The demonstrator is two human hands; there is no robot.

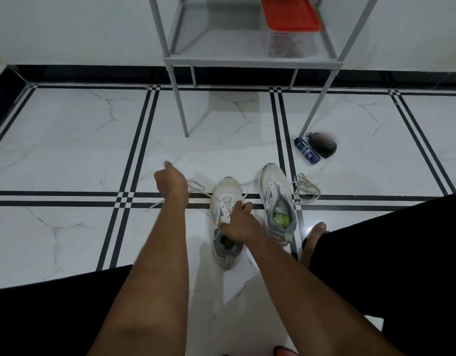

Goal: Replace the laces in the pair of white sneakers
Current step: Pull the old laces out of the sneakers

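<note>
The left hand (170,182) is pulling a lace (196,187) through the near sneaker (225,201), fingers clenched around it. The right hand (237,222) is gripping that shoe's tongue. The far sneaker (274,191) is sitting laceless, awaiting lacing.

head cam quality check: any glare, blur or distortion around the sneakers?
Head view: dim, cool light overall; bright glare patch on the floor tile right of the right sneaker; left hand slightly motion-blurred, pulling a lace; right hand on the left sneaker sharper; wide-angle bowing bends the tile lines near the edges.

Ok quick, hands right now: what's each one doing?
Left hand: closed, pulling a white lace out to the side.
Right hand: gripping the near sneaker at its tongue.
</note>
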